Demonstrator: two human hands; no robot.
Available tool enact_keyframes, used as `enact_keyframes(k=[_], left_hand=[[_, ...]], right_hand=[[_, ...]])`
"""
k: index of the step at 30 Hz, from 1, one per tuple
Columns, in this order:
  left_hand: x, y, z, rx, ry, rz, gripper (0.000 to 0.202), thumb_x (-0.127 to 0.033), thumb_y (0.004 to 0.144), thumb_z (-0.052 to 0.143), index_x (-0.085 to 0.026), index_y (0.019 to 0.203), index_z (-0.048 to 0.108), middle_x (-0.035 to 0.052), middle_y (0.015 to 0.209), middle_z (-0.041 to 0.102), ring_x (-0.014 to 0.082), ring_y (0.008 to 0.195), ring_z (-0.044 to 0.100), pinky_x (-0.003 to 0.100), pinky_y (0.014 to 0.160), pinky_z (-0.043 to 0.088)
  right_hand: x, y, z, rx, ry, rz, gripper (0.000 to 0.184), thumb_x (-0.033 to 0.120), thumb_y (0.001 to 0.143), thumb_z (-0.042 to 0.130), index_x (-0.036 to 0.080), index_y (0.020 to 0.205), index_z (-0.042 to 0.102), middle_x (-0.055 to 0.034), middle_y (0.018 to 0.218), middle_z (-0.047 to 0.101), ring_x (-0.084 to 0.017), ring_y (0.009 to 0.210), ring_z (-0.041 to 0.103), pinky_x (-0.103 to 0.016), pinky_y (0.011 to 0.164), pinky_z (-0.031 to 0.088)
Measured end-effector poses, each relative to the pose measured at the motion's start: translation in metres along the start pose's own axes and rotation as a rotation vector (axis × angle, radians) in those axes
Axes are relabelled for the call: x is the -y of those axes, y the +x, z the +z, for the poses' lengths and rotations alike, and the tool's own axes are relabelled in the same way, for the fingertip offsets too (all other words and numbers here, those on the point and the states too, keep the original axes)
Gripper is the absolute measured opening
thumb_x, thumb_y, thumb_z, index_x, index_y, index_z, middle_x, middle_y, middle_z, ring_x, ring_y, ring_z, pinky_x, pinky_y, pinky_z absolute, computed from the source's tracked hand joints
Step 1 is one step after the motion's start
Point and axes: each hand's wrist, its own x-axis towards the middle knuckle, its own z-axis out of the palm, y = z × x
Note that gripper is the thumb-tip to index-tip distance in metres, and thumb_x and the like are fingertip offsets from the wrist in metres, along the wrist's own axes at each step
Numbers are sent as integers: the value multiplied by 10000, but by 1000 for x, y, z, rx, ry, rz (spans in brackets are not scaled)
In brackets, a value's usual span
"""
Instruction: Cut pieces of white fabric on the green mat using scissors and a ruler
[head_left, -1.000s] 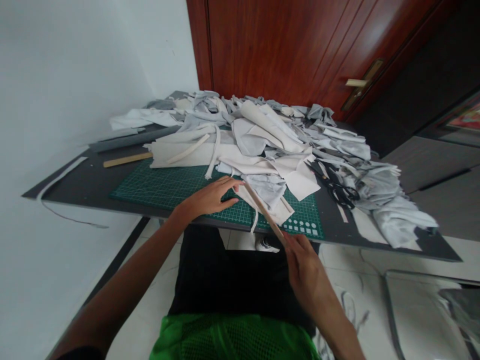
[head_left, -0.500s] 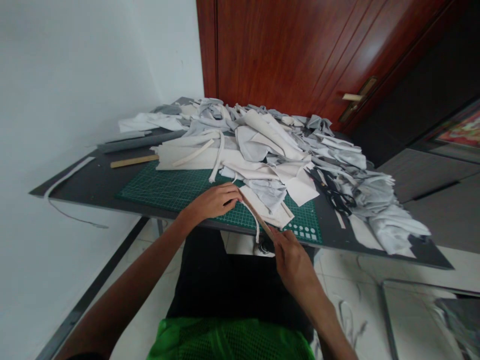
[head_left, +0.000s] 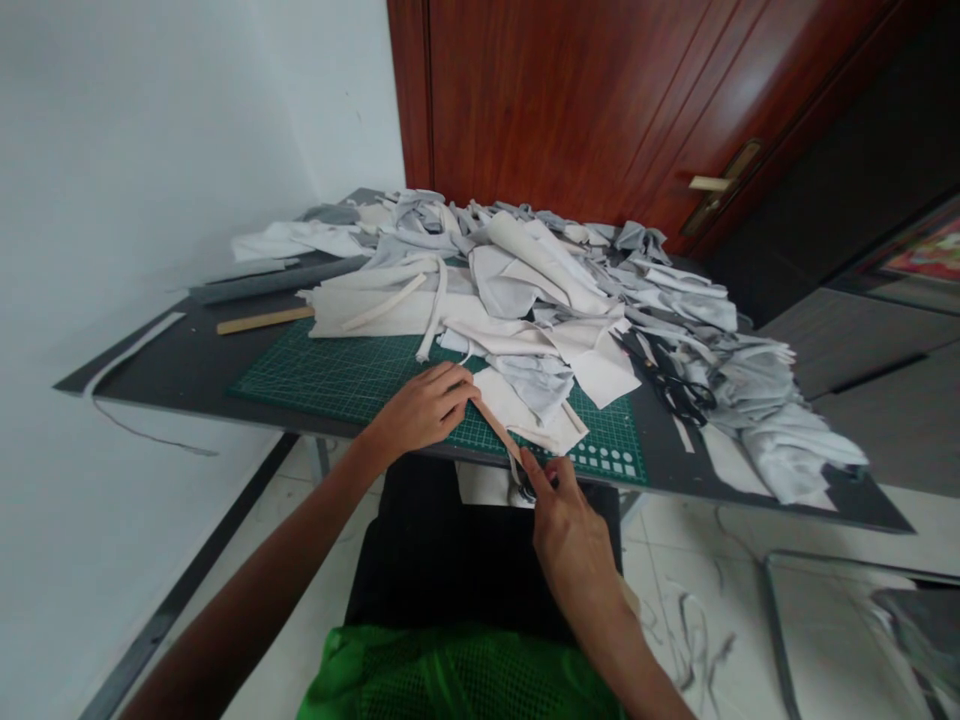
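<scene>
A narrow tan strip (head_left: 496,427) runs slantwise between my hands over the front edge of the green cutting mat (head_left: 337,385). My left hand (head_left: 426,408) is closed on its far end, fingers pinched together above the mat. The near end is gripped in my right hand (head_left: 564,510), which is closed just past the table edge; I cannot make out whether anything else is in it. Beside the strip lies a cream fabric piece (head_left: 510,395), with a crumpled grey-white cloth (head_left: 534,382) on top.
A heap of white and grey fabric scraps (head_left: 525,265) covers the table's back. Black-handled scissors (head_left: 679,390) lie to the right, a flat wooden stick (head_left: 264,320) to the left. A white strip (head_left: 131,350) hangs off the left edge. Behind stands a wooden door (head_left: 555,110).
My right hand has moved slightly left and toward me. The strip has turned, showing its broader face, and the thin white strip beside it is now mostly hidden.
</scene>
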Motion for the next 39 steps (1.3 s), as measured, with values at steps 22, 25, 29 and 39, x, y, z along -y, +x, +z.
enact_keyframes(k=[22,25,29,39], left_hand=[[3,-7,1,168,-271,17,236,-247,1025,540,-192,1170,718,108,1206,682,244,1198,613,426,1086,490],[-4,-12,-2,191,-247,8,295,-300,1019,554,-189,1274,652,130,1286,633,273,1275,561,456,1112,470],[-9,-17,-7,228,-219,31,562,-515,934,668,-177,1370,561,170,1368,565,340,1384,467,514,1151,427],[-26,-21,3,251,32,-6,796,-418,751,876,-167,1386,466,196,1457,504,388,1444,409,497,1182,372]], right_hand=[[13,-15,11,-100,-31,-8,697,-5,923,358,259,1567,352,-110,1124,578,-249,947,641,-377,731,616],[13,-15,13,-72,29,-6,698,-16,927,339,269,1562,392,-100,1089,586,-236,922,646,-345,696,607],[-6,-14,-2,-61,224,-98,547,107,985,419,226,1515,489,-111,1102,615,-243,960,651,-385,796,604],[-223,93,-21,-367,-55,217,446,330,971,455,5,1159,697,-256,1003,678,-340,1019,604,-479,919,480]])
